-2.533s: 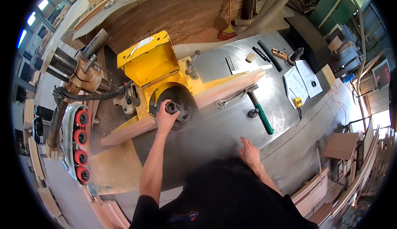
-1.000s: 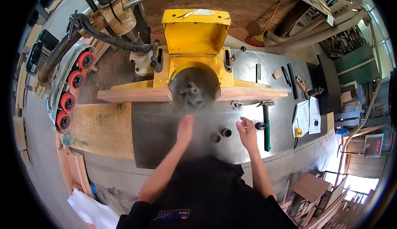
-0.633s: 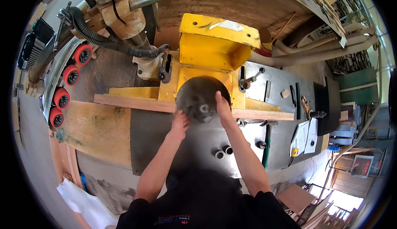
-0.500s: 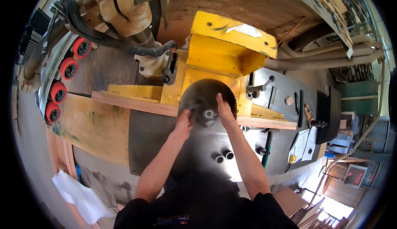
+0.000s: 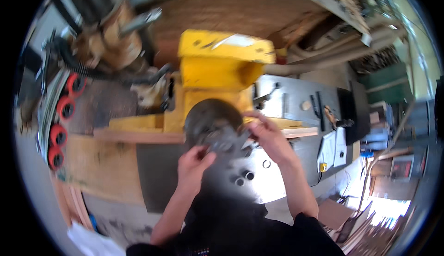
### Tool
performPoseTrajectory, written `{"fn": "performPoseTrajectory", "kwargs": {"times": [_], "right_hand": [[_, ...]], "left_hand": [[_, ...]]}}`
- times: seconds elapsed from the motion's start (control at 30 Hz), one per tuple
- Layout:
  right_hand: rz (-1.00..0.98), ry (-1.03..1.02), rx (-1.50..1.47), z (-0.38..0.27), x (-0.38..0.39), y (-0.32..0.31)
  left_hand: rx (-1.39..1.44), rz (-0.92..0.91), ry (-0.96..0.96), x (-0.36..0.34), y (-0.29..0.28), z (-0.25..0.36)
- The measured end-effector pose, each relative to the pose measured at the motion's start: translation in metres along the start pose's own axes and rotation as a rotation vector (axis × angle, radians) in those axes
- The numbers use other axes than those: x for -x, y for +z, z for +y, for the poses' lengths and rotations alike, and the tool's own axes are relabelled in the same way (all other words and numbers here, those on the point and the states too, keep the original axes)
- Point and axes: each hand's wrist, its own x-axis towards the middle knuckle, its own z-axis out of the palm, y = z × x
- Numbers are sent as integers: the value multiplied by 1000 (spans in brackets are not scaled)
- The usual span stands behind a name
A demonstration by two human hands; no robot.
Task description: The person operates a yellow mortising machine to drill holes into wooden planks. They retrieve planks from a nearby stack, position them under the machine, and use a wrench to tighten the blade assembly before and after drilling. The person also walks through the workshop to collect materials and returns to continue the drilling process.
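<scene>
Brown panelling (image 5: 222, 6) backs a grey metal table (image 5: 157, 173) and yellow hood (image 5: 208, 73). By the dark round opening (image 5: 199, 117), the left hand (image 5: 192, 166) and right hand (image 5: 268, 137) pinch opposite sides of a blurred grey cutter (image 5: 226, 141); the hood's white label (image 5: 236, 40) is unreadable.

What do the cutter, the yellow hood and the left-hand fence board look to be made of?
Cutter: probably bare metal, dull grey, though blurred. Hood: likely painted metal; yellow coat with dark marks. Board: apparently unfinished wood, judging by its pinkish-brown face.
</scene>
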Motion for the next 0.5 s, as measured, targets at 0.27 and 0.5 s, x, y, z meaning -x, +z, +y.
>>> {"fn": "performPoseTrajectory", "kwargs": {"times": [0.27, 0.5], "right_hand": [[-448, 227, -409, 99, 118, -22], [-42, 75, -825, 169, 268, -19]], "left_hand": [[127, -237, -32, 96, -13, -50], [253, -713, -280, 144, 29, -112]]}}
